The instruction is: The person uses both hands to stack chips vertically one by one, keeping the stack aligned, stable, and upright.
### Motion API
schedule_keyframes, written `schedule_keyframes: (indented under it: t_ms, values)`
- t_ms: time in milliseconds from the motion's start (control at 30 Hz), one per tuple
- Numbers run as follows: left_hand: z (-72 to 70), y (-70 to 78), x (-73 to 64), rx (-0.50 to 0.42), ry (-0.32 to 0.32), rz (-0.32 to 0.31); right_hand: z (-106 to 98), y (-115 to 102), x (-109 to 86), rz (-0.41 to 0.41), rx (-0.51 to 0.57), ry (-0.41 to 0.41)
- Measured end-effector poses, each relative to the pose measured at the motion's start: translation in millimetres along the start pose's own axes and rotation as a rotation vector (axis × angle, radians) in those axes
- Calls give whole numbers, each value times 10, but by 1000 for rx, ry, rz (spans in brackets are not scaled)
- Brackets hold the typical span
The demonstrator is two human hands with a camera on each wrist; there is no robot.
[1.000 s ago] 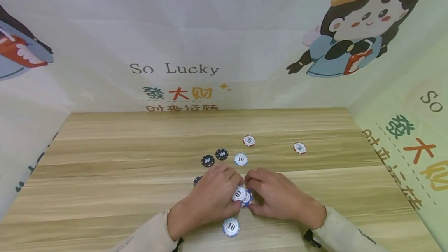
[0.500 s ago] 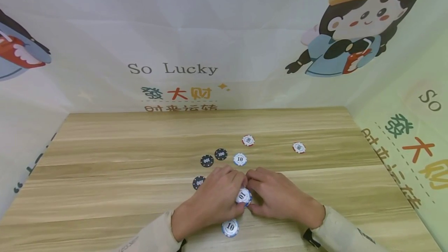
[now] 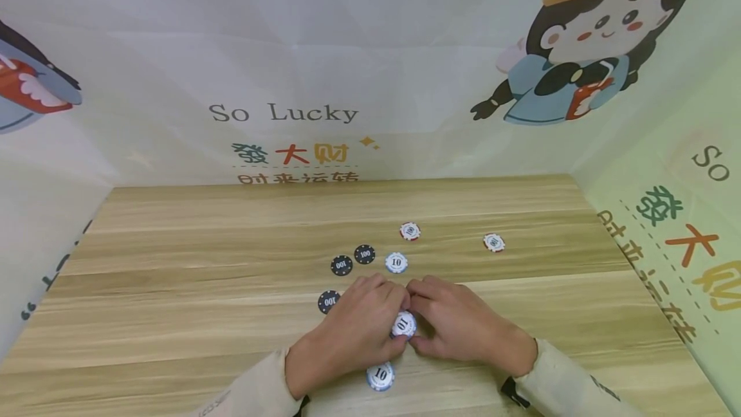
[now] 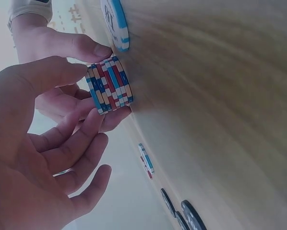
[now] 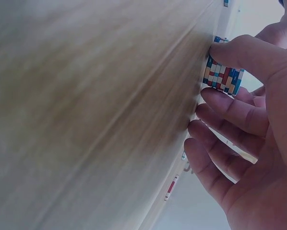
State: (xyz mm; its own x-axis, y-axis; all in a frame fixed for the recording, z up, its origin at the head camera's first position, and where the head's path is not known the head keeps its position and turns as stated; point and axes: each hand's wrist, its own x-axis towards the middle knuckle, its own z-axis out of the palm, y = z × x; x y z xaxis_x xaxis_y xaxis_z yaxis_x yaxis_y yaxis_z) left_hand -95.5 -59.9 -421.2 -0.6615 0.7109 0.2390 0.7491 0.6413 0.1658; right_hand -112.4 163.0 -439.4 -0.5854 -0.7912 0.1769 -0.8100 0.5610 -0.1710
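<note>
A short stack of poker chips [image 4: 110, 86] with blue, red and white edges stands on the table between both hands. Its top chip [image 3: 404, 325] is white and marked 10. My left hand [image 3: 361, 318] pinches the upper part of the stack between thumb and fingertip. From the other side, my right hand [image 3: 463, 320] holds the lower part between thumb and index finger, its other fingers [image 5: 220, 155] loosely bent near the table. Just in front of the left hand lies a light-blue-edged 10 chip [image 3: 380, 376].
Behind the hands lie another 10 chip [image 3: 396, 262] and two black 100 chips [image 3: 365, 254]. A third black chip [image 3: 329, 302] is partly covered by the left hand. Red-edged chips [image 3: 410, 231] lie farther back. Printed cloth walls [image 3: 405, 89] enclose the wooden table [image 3: 191, 262].
The top 10 chip, earlier offset to the left over the stack, has slid right with my left hand and now sits squarely on it. My right hand stays about where it was.
</note>
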Motion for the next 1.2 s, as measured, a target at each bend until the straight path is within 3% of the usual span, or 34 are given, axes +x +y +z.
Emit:
schedule_keyframes:
  t_ms: [367, 800, 1000, 1200]
  values:
    - [-3, -8, -40, -4, -8, -19, 2, -7, 2, 3, -3, -7]
    - [-41, 21, -253, 44, 28, -43, -4, -2, -4, 11, 30, 9]
    - [-92, 93, -368, 83, -73, -71, -10, 7, -20, 36, 65, 10]
    - [-93, 219, -456, 124, -181, -42, -1, 35, -15, 23, 97, 14]
